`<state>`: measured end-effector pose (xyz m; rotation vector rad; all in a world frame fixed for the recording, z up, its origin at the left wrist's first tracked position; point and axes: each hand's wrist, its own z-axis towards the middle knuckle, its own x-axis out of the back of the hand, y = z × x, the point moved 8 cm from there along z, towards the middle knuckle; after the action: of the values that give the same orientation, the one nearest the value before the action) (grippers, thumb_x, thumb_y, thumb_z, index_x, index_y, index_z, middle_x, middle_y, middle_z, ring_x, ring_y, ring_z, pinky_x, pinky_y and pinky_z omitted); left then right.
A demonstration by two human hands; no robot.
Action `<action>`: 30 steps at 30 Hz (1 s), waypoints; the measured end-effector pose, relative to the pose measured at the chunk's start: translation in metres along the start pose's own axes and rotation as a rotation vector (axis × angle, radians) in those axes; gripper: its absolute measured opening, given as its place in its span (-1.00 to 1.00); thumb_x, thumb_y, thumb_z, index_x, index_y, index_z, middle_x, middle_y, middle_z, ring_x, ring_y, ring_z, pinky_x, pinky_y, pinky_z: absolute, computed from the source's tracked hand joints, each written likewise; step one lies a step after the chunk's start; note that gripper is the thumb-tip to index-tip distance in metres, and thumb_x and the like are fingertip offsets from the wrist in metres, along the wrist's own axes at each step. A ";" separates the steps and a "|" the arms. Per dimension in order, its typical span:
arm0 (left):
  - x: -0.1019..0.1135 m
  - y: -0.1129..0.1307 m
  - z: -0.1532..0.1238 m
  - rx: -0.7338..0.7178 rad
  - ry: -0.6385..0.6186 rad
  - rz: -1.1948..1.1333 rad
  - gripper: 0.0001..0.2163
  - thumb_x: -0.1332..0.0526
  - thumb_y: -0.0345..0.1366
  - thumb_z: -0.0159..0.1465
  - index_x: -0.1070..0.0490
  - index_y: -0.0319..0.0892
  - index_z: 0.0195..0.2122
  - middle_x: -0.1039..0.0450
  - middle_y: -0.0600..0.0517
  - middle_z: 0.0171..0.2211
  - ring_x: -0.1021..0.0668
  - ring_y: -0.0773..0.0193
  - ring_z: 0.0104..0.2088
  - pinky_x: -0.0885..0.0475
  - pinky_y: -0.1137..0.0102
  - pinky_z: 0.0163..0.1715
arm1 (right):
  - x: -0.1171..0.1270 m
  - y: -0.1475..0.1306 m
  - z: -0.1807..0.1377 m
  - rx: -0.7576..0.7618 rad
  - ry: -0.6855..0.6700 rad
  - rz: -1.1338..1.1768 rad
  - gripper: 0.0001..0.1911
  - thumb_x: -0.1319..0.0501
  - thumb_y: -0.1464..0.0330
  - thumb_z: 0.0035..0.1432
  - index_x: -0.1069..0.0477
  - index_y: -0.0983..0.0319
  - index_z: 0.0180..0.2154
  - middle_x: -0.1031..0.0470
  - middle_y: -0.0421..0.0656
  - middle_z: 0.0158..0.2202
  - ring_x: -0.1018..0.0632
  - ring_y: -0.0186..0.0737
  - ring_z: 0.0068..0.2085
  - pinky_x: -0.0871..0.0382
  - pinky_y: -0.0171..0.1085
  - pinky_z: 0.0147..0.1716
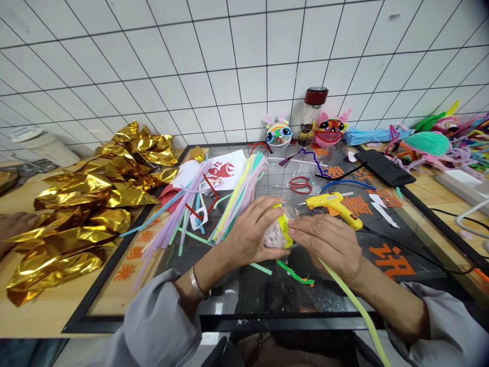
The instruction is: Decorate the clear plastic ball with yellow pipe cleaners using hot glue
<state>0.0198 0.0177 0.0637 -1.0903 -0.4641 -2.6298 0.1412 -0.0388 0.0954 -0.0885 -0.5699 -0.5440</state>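
Near the middle of the dark mat (336, 300), both hands met over a small pinkish bundle (273, 236) held just above it. The left hand (250, 232) was curled around the bundle from the side, fingers over the top and thumb beneath. The right hand (324, 244) pinched a yellow-green pipe cleaner (284, 225) against the bundle's right end, where it was looped around; its loose length ran under the right palm and trailed down toward the near edge. A silver bangle (196, 285) sat on the left wrist. Just beyond the right hand lay a yellow glue gun (336, 204), its black cord running off to the right, and red-handled scissors (300, 184) lay a little farther back. A fanned bundle of pastel pipe cleaners (239, 196) lay beside the left hand, touching a white sheet with a red cut-out (225, 171). A short green pipe cleaner (294, 275) lay on the mat below the hands. Crumpled gold foil (95, 204) covered the wooden surface (49, 313) to the left, well apart. A red-lidded jar (311, 117) stood against the tiled wall between two colourful masks.
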 end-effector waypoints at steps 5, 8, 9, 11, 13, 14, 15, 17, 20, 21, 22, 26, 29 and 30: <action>0.001 0.002 0.002 -0.013 0.011 0.003 -0.35 -0.37 -0.01 0.14 -0.16 -0.18 0.15 -0.40 -0.28 0.06 -0.49 -0.05 0.10 -0.46 0.00 0.09 | 0.000 0.000 -0.001 0.001 -0.004 0.009 -0.80 -0.14 0.59 0.21 -0.52 0.38 -0.19 -0.64 0.08 -0.24 -0.65 -0.13 -0.19 -0.56 -0.17 -0.26; 0.001 0.002 0.001 -0.012 0.018 -0.012 -0.36 -0.37 -0.04 0.14 -0.17 -0.17 0.15 -0.40 -0.28 0.07 -0.49 -0.05 0.11 -0.46 -0.01 0.10 | -0.001 0.000 -0.002 0.008 -0.002 0.016 -0.81 -0.15 0.60 0.19 -0.52 0.41 -0.21 -0.64 0.11 -0.25 -0.65 -0.11 -0.20 -0.56 -0.15 -0.26; 0.001 0.002 0.001 -0.011 0.020 -0.019 -0.36 -0.37 -0.05 0.14 -0.17 -0.17 0.15 -0.40 -0.28 0.07 -0.49 -0.05 0.11 -0.45 -0.01 0.10 | 0.000 0.000 -0.002 0.008 0.001 0.015 -0.81 -0.15 0.60 0.19 -0.52 0.40 -0.20 -0.64 0.10 -0.25 -0.65 -0.12 -0.19 -0.56 -0.15 -0.26; 0.001 0.001 0.000 -0.006 0.028 -0.028 -0.37 -0.38 -0.08 0.14 -0.18 -0.18 0.15 -0.40 -0.29 0.08 -0.48 -0.05 0.12 -0.45 -0.01 0.11 | 0.000 0.001 -0.002 0.001 0.006 0.008 -0.80 -0.15 0.58 0.21 -0.52 0.36 -0.19 -0.65 0.07 -0.24 -0.65 -0.14 -0.19 -0.56 -0.17 -0.26; 0.001 0.001 0.000 -0.007 0.035 -0.029 -0.37 -0.38 -0.09 0.13 -0.18 -0.18 0.15 -0.40 -0.28 0.08 -0.48 -0.04 0.12 -0.45 -0.02 0.10 | 0.000 0.001 -0.003 -0.003 0.012 0.003 -0.80 -0.14 0.57 0.22 -0.52 0.34 -0.19 -0.65 0.06 -0.23 -0.64 -0.16 -0.18 -0.56 -0.18 -0.26; 0.001 0.001 0.000 -0.010 0.038 -0.027 -0.37 -0.38 -0.09 0.13 -0.18 -0.18 0.15 -0.40 -0.29 0.08 -0.48 -0.04 0.12 -0.45 -0.01 0.10 | 0.000 0.001 -0.003 -0.004 0.017 0.003 -0.80 -0.14 0.57 0.22 -0.52 0.34 -0.19 -0.65 0.06 -0.23 -0.64 -0.16 -0.17 -0.56 -0.18 -0.25; 0.001 0.001 0.000 -0.013 0.042 -0.026 -0.37 -0.38 -0.10 0.13 -0.19 -0.19 0.15 -0.40 -0.29 0.07 -0.48 -0.04 0.11 -0.46 -0.01 0.10 | 0.000 0.001 -0.003 -0.005 0.020 0.003 -0.80 -0.15 0.57 0.22 -0.52 0.35 -0.18 -0.64 0.08 -0.24 -0.64 -0.16 -0.17 -0.56 -0.18 -0.25; 0.001 0.002 0.000 -0.014 0.044 -0.031 -0.37 -0.38 -0.11 0.12 -0.19 -0.19 0.15 -0.41 -0.29 0.07 -0.48 -0.05 0.11 -0.46 0.00 0.09 | -0.001 0.001 -0.003 -0.008 0.024 0.011 -0.80 -0.15 0.57 0.20 -0.51 0.38 -0.17 -0.64 0.11 -0.23 -0.64 -0.13 -0.16 -0.56 -0.17 -0.24; 0.001 0.001 0.001 -0.007 0.043 -0.043 -0.36 -0.38 -0.12 0.12 -0.19 -0.17 0.17 -0.41 -0.28 0.08 -0.48 -0.05 0.12 -0.45 -0.01 0.09 | -0.002 0.002 -0.004 -0.026 0.005 0.014 -0.78 -0.15 0.55 0.21 -0.51 0.37 -0.13 -0.63 0.12 -0.20 -0.64 -0.13 -0.15 -0.55 -0.17 -0.25; 0.001 0.001 0.001 -0.007 0.044 -0.042 -0.36 -0.39 -0.12 0.11 -0.19 -0.17 0.17 -0.41 -0.28 0.08 -0.48 -0.05 0.12 -0.45 0.00 0.10 | -0.002 0.003 -0.004 -0.030 -0.001 0.014 -0.77 -0.15 0.55 0.22 -0.50 0.36 -0.12 -0.63 0.12 -0.19 -0.64 -0.13 -0.15 -0.55 -0.18 -0.26; 0.001 0.001 0.000 -0.007 0.047 -0.041 -0.36 -0.39 -0.13 0.11 -0.19 -0.17 0.17 -0.41 -0.28 0.08 -0.48 -0.04 0.11 -0.45 0.00 0.10 | -0.002 0.003 -0.005 -0.036 -0.001 0.014 -0.77 -0.15 0.54 0.22 -0.50 0.35 -0.10 -0.63 0.11 -0.19 -0.64 -0.14 -0.16 -0.55 -0.18 -0.26; 0.001 -0.001 -0.001 0.000 0.060 -0.046 -0.34 -0.39 -0.13 0.11 -0.18 -0.17 0.18 -0.41 -0.29 0.09 -0.49 -0.04 0.12 -0.44 0.00 0.11 | -0.003 0.006 -0.007 -0.078 0.004 0.016 -0.72 -0.16 0.53 0.21 -0.48 0.30 -0.04 -0.63 0.08 -0.17 -0.64 -0.14 -0.14 -0.55 -0.18 -0.25; 0.001 -0.002 -0.001 0.015 0.051 -0.045 -0.34 -0.39 -0.14 0.11 -0.17 -0.14 0.19 -0.40 -0.27 0.10 -0.49 -0.04 0.13 -0.46 0.01 0.09 | -0.004 0.007 -0.006 -0.089 0.004 -0.002 -0.71 -0.23 0.53 0.17 -0.48 0.32 -0.04 -0.63 0.09 -0.17 -0.64 -0.12 -0.13 -0.54 -0.18 -0.21; 0.000 -0.003 -0.001 0.023 0.047 -0.045 -0.33 -0.39 -0.14 0.11 -0.17 -0.14 0.19 -0.40 -0.27 0.10 -0.49 -0.04 0.13 -0.46 0.01 0.10 | -0.004 0.007 -0.006 -0.087 0.003 -0.013 -0.69 -0.24 0.54 0.14 -0.47 0.34 -0.04 -0.62 0.10 -0.16 -0.63 -0.12 -0.13 -0.54 -0.18 -0.19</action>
<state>0.0178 0.0199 0.0624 -1.0196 -0.5136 -2.6758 0.1448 -0.0318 0.0883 -0.1663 -0.5446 -0.5817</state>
